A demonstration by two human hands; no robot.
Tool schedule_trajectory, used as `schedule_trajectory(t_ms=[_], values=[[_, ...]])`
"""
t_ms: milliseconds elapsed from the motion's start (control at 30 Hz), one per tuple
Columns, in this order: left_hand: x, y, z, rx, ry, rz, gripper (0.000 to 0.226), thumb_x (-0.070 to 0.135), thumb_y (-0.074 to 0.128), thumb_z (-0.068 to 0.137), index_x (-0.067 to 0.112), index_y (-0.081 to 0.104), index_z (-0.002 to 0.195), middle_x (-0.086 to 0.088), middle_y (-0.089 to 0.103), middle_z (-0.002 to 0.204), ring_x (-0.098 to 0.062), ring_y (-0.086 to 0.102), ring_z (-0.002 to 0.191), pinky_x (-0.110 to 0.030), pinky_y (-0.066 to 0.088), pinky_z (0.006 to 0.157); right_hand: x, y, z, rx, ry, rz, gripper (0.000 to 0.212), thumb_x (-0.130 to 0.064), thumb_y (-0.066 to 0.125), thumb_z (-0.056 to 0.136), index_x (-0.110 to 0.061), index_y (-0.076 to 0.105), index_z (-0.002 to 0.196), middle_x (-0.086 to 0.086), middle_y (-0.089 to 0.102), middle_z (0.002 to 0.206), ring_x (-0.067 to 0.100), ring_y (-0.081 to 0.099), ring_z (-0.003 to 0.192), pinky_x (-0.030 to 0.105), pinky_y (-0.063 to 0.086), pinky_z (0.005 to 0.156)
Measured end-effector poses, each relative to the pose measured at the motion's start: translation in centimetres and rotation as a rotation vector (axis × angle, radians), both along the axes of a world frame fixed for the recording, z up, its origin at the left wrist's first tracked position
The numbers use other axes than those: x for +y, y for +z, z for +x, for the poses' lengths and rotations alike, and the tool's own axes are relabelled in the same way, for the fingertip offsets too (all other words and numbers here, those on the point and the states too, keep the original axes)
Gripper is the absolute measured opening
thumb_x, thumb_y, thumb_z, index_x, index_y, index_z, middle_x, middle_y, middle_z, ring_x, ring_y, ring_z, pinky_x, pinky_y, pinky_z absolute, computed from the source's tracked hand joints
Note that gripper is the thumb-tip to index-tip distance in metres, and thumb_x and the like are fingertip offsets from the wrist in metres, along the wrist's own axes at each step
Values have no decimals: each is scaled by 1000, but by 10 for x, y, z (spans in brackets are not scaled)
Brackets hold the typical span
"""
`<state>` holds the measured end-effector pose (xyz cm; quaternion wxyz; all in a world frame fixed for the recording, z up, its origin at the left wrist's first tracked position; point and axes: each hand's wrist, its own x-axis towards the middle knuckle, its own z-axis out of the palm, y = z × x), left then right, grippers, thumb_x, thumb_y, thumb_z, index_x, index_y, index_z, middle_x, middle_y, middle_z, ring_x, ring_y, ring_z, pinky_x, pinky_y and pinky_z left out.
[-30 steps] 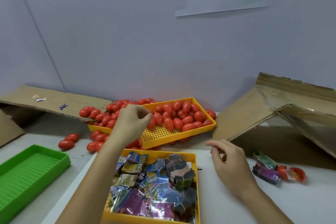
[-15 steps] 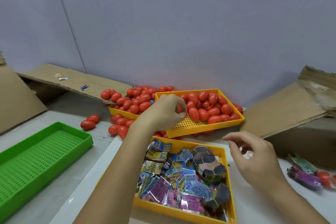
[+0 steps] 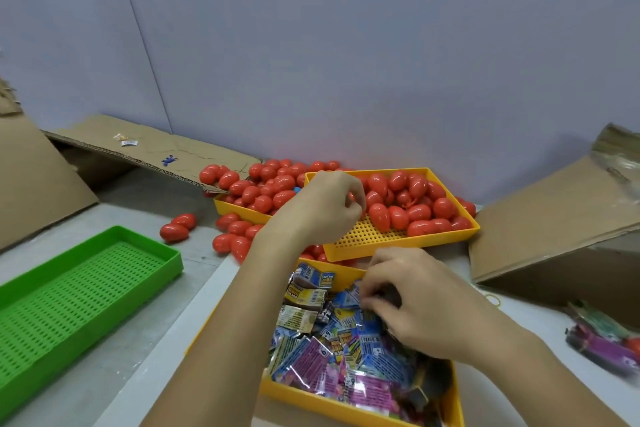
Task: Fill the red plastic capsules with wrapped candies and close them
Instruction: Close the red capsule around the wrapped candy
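Capsules, smooth red plastic eggs (image 3: 398,215), look light and slippery; my left hand (image 3: 325,208) curls over one, grip unconfirmed; my right hand (image 3: 415,302) pinches among crinkly foil-wrapped candies (image 3: 311,357).

Glossy red egg-shaped plastic capsules (image 3: 398,208), all closed, lie heaped in a yellow perforated plastic tray (image 3: 374,239) and spill behind and left of it. Small flat candies in bright printed foil wrappers (image 3: 332,350) fill a nearer yellow tray (image 3: 311,395).
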<state>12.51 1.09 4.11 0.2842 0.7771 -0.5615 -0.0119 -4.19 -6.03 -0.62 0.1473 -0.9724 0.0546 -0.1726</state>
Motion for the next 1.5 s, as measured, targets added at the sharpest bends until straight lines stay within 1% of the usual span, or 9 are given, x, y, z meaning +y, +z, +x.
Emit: schedule_trajectory(t_ms=[333,533,767,900,1033,1133,1233,1400,1500], values=[[-5,-1,-5,38,-20,-47,22,10,50,94,14,72,96,1,68,83,-8,58,64,-10,41,51,-10,3,3,-213,-87,413,14,-16,68,86,-25,69,75,-13,66,73,4,62,75,15,49,65],[-5,-1,-8,61,-40,-31,21,10,50,95,13,71,97,0,67,83,4,53,54,-8,37,46,-15,-2,-3,150,-6,265,16,-42,72,81,-39,68,97,-25,54,101,-4,52,98,19,50,81],[-4,-1,-8,26,-34,-26,21,11,50,95,14,71,97,-1,68,86,-8,55,61,-13,42,49,-4,-6,4,-44,-87,120,10,-31,61,84,-30,71,83,-20,58,88,3,56,86,32,54,74],[-5,-1,-7,62,-28,-64,22,10,48,95,16,69,99,2,67,87,-4,53,56,-12,40,48,-7,1,4,-228,-132,302,11,-22,64,84,-28,67,76,-16,63,77,2,60,79,19,51,66],[-8,0,-10,165,-48,-73,26,10,42,100,12,67,103,-2,70,91,-15,66,77,-22,50,58,-23,6,0,-326,-263,551,12,-16,65,88,-23,71,80,-8,71,75,4,67,75,18,54,66],[-9,2,-16,310,-158,12,29,27,45,104,14,71,99,3,74,88,-5,67,79,-10,45,60,-33,7,-4,-365,-289,770,11,-12,65,91,-16,72,83,1,74,77,9,71,71,20,56,60],[-7,1,-15,313,-258,146,30,46,61,92,21,71,105,7,74,96,-3,68,89,-22,55,77,-35,7,-5,-361,-260,905,10,-10,64,92,-11,72,87,4,75,75,10,72,67,16,53,55],[-6,0,-11,362,-306,249,15,18,76,85,12,71,98,-1,76,81,-14,69,69,-21,54,63,-40,5,-4,-381,-295,883,10,-12,65,92,-15,72,86,1,75,77,8,72,72,16,54,56],[-5,0,-10,442,-326,255,13,15,76,85,11,68,95,-2,76,76,-11,69,64,-18,52,59,-43,3,-4,-384,-330,815,11,-14,65,92,-19,72,85,-1,75,79,7,71,74,19,55,59]])
